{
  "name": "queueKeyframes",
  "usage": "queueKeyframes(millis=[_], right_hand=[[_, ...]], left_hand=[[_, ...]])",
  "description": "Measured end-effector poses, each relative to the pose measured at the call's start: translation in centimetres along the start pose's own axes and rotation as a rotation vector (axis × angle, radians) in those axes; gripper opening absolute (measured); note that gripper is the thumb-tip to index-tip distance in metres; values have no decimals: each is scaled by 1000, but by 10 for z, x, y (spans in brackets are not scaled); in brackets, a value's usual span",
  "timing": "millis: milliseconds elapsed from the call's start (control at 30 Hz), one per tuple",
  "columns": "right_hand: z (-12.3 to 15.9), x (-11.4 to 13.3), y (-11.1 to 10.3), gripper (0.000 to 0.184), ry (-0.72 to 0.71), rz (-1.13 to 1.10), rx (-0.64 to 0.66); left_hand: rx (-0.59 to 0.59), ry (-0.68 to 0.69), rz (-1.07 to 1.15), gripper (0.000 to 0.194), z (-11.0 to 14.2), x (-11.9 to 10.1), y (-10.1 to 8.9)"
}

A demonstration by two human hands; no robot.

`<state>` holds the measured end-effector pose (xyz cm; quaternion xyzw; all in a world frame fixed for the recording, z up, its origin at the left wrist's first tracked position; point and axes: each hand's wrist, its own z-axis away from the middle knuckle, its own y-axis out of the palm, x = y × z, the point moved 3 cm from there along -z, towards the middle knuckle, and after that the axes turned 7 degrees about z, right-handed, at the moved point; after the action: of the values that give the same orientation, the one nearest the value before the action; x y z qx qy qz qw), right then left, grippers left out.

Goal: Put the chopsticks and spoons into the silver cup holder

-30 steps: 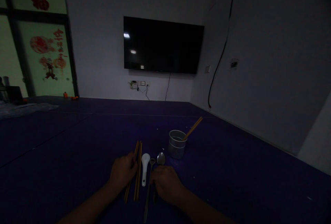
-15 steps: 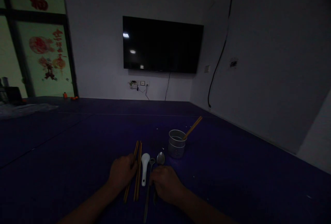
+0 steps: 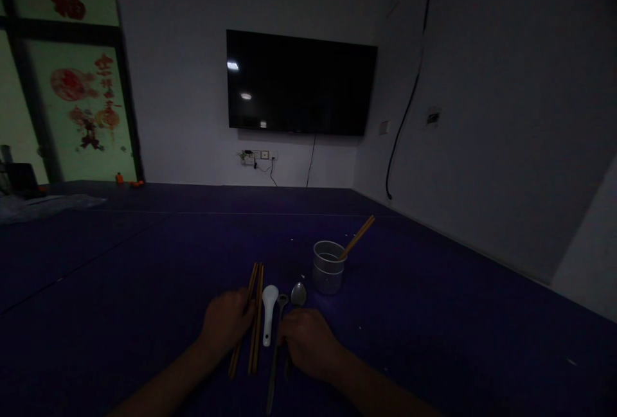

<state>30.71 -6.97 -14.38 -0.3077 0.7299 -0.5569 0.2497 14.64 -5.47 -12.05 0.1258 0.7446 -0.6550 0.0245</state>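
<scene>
My left hand (image 3: 224,322) is closed around the leftmost pair of wooden chopsticks (image 3: 251,281), which lies slanted on the dark blue surface. Just right of it rests a second pair of chopsticks (image 3: 257,333). A white soup spoon (image 3: 268,314) lies bowl-up between my hands. Beside that is a long-handled metal utensil (image 3: 272,375) with a ring-like top end. My right hand (image 3: 308,340) has its fingers curled over the handle of a metal spoon (image 3: 298,293); the bowl shows beyond the knuckles. Its fingertips are partly hidden and come close to the long-handled utensil.
A metal cup (image 3: 328,275) stands upright beyond my right hand, with chopsticks (image 3: 359,236) leaning out to the right. Small white scraps dot the blue surface (image 3: 434,314). Far back are a wall-mounted television (image 3: 301,83), a hanging cable (image 3: 407,115) and clear plastic sheeting (image 3: 48,207).
The whole view shifts slightly left. Both hands and the utensils keep their places relative to one another.
</scene>
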Motion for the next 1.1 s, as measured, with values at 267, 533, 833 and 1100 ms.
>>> queueKeyframes(millis=[267, 533, 833, 1100], right_hand=[[0, 1, -1, 29, 3, -42, -6], [0, 1, -3, 28, 5, -46, -6], [0, 1, -4, 29, 5, -42, 14], [-1, 1, -2, 28, 4, -39, 26]], left_hand=[[18, -12, 5, 33, 0, 0, 0], [23, 7, 9, 32, 0, 1, 1], [20, 21, 26, 32, 0, 1, 0], [16, 24, 39, 32, 0, 2, 1]])
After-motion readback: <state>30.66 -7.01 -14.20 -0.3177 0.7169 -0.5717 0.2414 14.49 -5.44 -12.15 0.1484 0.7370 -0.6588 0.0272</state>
